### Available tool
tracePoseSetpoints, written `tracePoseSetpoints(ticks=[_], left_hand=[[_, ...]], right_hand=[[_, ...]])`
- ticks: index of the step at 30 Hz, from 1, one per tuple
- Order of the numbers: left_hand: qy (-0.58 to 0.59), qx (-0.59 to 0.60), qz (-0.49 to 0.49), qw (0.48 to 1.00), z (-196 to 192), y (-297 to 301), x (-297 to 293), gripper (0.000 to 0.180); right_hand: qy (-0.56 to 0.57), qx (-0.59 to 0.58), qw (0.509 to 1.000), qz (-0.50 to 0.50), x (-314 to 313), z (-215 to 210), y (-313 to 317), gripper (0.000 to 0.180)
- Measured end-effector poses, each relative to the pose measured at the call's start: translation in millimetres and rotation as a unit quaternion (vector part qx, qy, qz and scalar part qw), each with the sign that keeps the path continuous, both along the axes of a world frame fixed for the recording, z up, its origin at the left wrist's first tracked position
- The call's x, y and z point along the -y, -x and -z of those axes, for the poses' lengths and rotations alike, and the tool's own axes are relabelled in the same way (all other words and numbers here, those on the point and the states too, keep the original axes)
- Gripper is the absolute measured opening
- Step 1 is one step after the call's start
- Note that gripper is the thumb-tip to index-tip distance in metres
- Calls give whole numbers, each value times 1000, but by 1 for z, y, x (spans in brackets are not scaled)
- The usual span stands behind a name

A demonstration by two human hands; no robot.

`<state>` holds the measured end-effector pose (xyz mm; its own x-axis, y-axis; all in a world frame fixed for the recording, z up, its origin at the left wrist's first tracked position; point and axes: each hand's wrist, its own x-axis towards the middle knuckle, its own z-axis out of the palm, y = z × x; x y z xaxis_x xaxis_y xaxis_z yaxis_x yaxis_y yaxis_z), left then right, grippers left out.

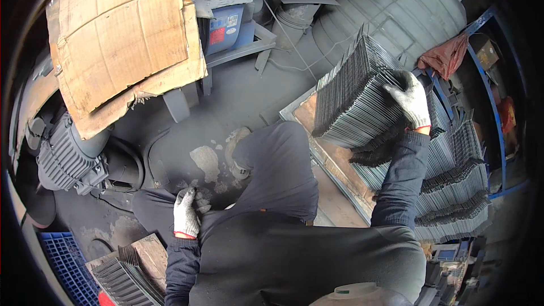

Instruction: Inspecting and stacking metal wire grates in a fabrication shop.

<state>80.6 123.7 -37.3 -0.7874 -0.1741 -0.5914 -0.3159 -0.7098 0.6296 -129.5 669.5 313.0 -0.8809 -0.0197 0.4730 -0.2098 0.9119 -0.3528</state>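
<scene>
My right hand (412, 101), in a white work glove with darkened fingertips, is at the edge of a tall stack of thin dark metal plates (354, 99) on my right. Its thumb and fingers curl onto the plate edges; how many plates they grip is hidden. More rows of similar plates (453, 187) lie beside and under my right forearm. My left hand (186, 215), gloved alike with a red cuff edge, hangs by my left thigh. Its greyed fingers look loosely apart, with nothing visible in them.
A wooden board (334, 164) lies under the stack. Brown cardboard (124, 39) covers equipment at upper left, above a finned motor (65, 156). More plates (127, 277) sit at lower left near a blue plastic crate (68, 266). A blue frame (498, 136) stands far right.
</scene>
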Motion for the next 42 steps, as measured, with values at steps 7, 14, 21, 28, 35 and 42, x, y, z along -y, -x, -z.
tracePoseSetpoints(ticks=[7,14,21,28,35,42], left_hand=[[-8,-2,-9,1000,4,-2,1,14],[-37,-26,5,999,1,5,3,23],[-116,-39,2,993,8,17,6,40],[-216,-75,7,973,41,36,16,54],[-198,-19,-3,980,58,42,15,55],[-205,-24,7,978,76,40,18,55]], right_hand=[[-283,-170,937,115,-7,1,20,34],[-329,-129,933,74,0,12,41,32],[-343,-184,918,78,-11,22,44,31],[-268,-231,932,72,-11,32,50,26],[-278,-125,943,132,-7,24,35,28],[-271,-98,951,110,2,15,30,48]])
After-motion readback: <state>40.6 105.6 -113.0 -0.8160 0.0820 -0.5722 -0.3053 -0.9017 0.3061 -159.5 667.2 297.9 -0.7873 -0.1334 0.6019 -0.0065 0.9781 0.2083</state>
